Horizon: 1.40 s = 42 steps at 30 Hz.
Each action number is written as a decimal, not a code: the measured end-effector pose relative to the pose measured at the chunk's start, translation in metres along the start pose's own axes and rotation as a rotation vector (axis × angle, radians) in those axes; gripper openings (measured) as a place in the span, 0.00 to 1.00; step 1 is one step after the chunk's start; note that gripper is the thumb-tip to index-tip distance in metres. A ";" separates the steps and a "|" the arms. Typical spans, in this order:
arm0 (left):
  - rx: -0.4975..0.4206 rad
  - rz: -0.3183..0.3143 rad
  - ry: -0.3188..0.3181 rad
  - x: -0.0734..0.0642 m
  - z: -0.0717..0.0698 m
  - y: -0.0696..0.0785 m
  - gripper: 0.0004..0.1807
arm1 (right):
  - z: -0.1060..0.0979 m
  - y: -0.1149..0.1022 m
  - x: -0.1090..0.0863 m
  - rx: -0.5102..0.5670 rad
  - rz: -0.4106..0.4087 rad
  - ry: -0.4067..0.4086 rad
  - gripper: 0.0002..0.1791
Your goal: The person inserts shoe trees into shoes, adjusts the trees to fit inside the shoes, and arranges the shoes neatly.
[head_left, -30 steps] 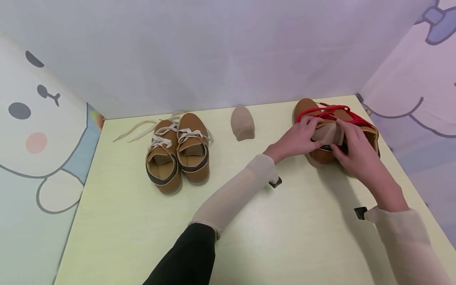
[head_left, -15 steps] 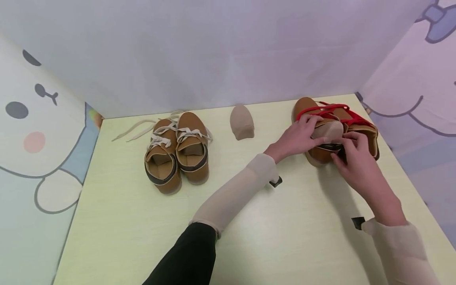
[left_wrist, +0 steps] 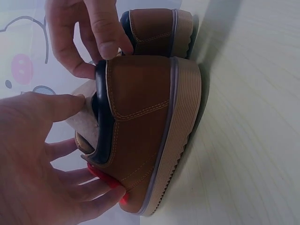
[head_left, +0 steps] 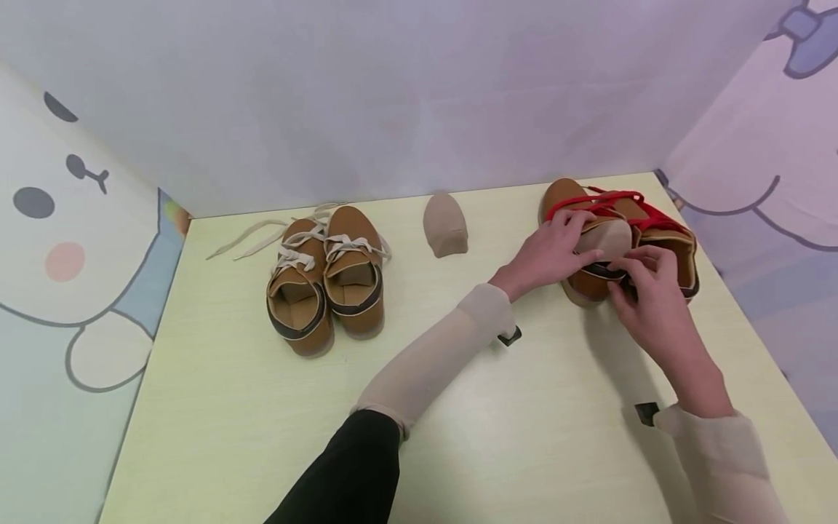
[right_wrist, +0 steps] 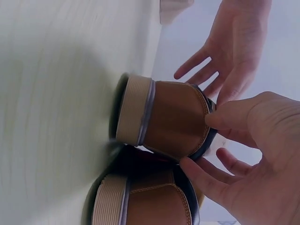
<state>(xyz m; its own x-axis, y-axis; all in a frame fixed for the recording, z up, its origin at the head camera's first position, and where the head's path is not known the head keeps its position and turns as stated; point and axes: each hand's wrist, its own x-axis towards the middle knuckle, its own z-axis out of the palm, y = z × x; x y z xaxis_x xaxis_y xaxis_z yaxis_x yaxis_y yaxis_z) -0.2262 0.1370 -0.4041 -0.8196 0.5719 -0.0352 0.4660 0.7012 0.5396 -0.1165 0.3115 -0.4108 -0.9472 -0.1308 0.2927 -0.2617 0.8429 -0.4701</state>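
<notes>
At the right of the head view stands a pair of brown shoes with red laces. My left hand holds the left shoe of this pair, fingers over its laced side and thumb on a beige toe-shaped insert in its opening. My right hand pinches the dark padded collar at that shoe's heel between thumb and fingers. Beside it is the other red-laced shoe, partly covered by my right hand in the head view. A second beige insert lies alone near the table's back edge.
Another brown pair, a left shoe and a right shoe with cream laces, stands at the left. One loose lace trails over the pale table. A light curtain rises behind.
The insert's rear end has gone down into the left red-laced shoe. My right hand has shifted from the insert back to the heel collar; my left hand stays about where it was.
</notes>
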 end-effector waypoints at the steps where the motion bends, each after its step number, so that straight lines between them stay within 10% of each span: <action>1: -0.001 -0.001 0.002 0.000 0.000 0.000 0.40 | 0.000 0.000 0.000 0.006 0.008 -0.001 0.16; 29: 0.003 -0.047 0.091 0.004 0.008 0.001 0.33 | -0.004 -0.002 0.009 0.041 0.044 -0.027 0.09; 42: -0.045 -0.039 0.127 0.004 0.017 -0.005 0.33 | -0.003 -0.001 0.037 -0.031 -0.043 0.035 0.28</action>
<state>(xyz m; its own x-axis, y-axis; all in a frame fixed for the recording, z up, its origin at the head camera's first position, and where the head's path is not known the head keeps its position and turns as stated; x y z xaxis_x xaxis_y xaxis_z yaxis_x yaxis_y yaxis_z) -0.2259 0.1433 -0.4215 -0.8739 0.4838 0.0480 0.4195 0.7006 0.5772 -0.1513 0.3073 -0.3972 -0.9281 -0.1492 0.3411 -0.2954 0.8527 -0.4308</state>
